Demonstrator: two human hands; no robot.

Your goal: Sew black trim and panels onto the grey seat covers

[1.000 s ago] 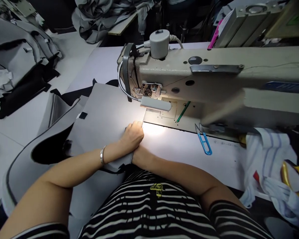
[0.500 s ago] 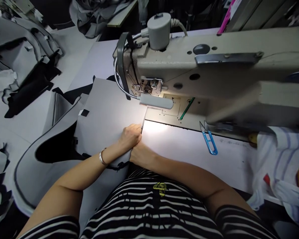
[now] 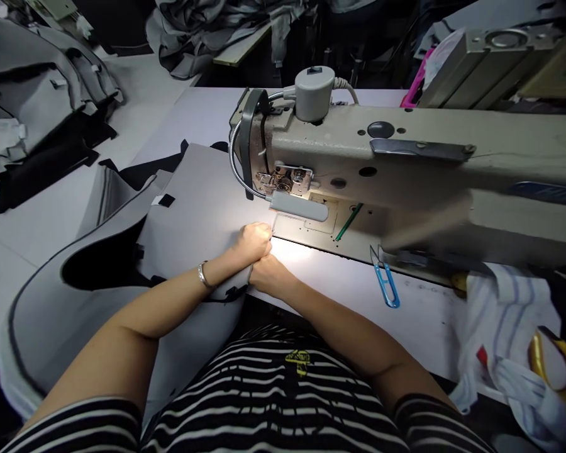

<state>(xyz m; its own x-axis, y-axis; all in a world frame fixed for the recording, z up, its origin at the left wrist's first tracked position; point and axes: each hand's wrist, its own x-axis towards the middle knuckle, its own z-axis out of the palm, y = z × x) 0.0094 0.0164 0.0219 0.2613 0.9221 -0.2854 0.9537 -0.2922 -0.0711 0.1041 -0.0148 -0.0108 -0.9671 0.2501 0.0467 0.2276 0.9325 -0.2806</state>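
Holding the edge: The left hand [image 3: 255,242] is clenched over the near right edge of a large, flat, pale-grey fabric panel [image 3: 202,207]. The right hand [image 3: 270,275] is bent against it, just below; its fingertips are hidden, so I cannot tell how firm its grip is.

Grey panel: It lies to the left of the beige metal sewing machine [image 3: 325,145], with its edge close to the lit plate. A bigger, curved grey piece with dark edging [image 3: 99,314] spreads beneath it and toward the body.

Step in hand: I judge it is the handling of this edge by two hands (the needle itself I cannot see).

Next move: Any shift of the panel would call for both hands moving together, so the edge does not fold.

White bench: On its smooth surface [image 3: 339,277] lie blue-handled thread snips [image 3: 385,280], near the machine bed. A thin green stick [image 3: 349,222] rests on the bed, and a white cloth with blue stripes [image 3: 514,302] is at right.

Workroom: More grey pieces [image 3: 42,88] are at left, and a heap of grey fabric [image 3: 188,38] is behind.
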